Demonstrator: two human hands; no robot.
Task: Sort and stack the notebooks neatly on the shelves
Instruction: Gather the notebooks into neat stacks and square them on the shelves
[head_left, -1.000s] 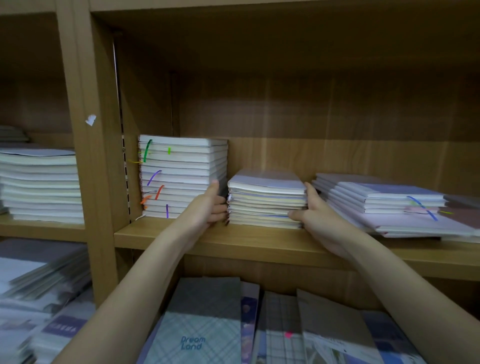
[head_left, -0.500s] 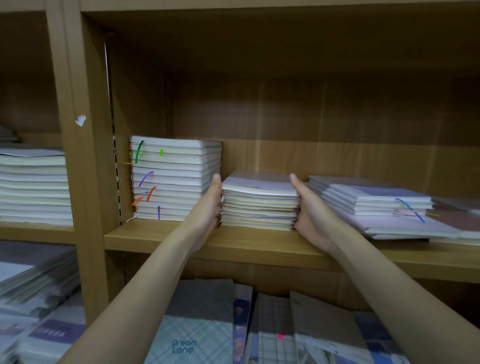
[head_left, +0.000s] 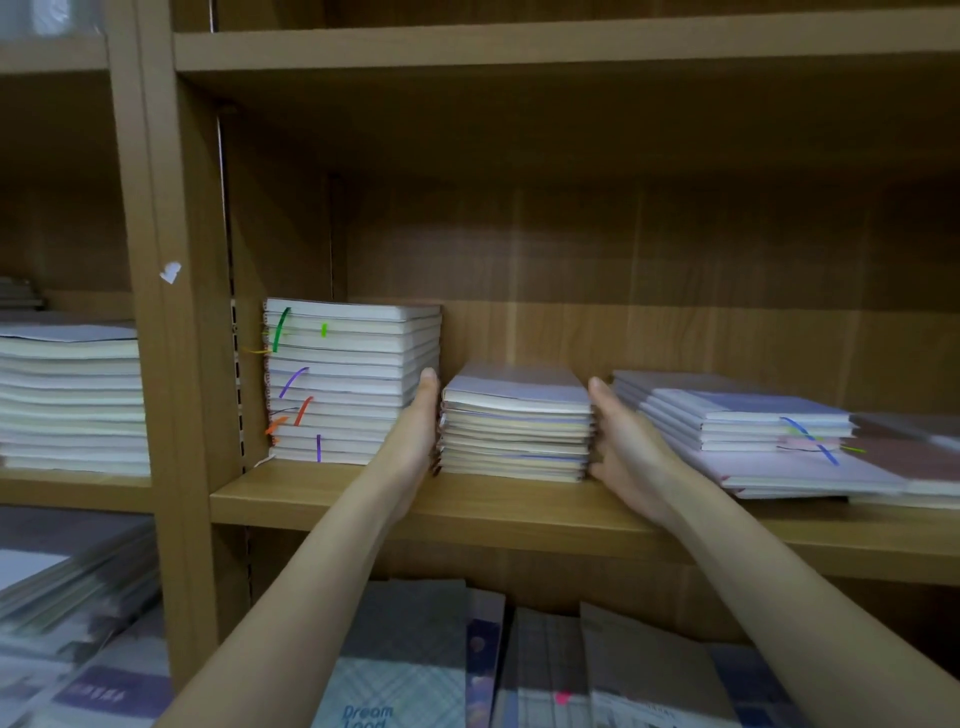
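At centre of the frame, on the wooden shelf (head_left: 322, 499): middle stack of notebooks (head_left: 517, 423), pressed from both sides. Left hand (head_left: 410, 447) flat against the left edge of this stack, fingers straight and together, thumb up, not curled around anything. Right hand (head_left: 626, 452) flat against the right edge in the same way, fingers extended toward the back of the shelf, palm touching the spines. Both forearms reaching up from the lower part of the frame, bare, wrists nearly straight.

Readable writing only at bottom centre: "Dream Land" on the checked cover (head_left: 400, 686), partly cut by the frame edge. Label on the purple band at lower left too blurred to read.

Left of the hands, just beside the left hand: tall spiral stack (head_left: 348, 384), with green, purple and orange ribbon markers hanging out at its front. Right of the hands, near the right hand: low spread pile of lilac notebooks (head_left: 753, 426), not aligned, with a blue ribbon. At far left, in the neighbouring compartment: thick pale stack (head_left: 72, 400). On the upright post at upper left: small white sticker scrap (head_left: 170, 272).
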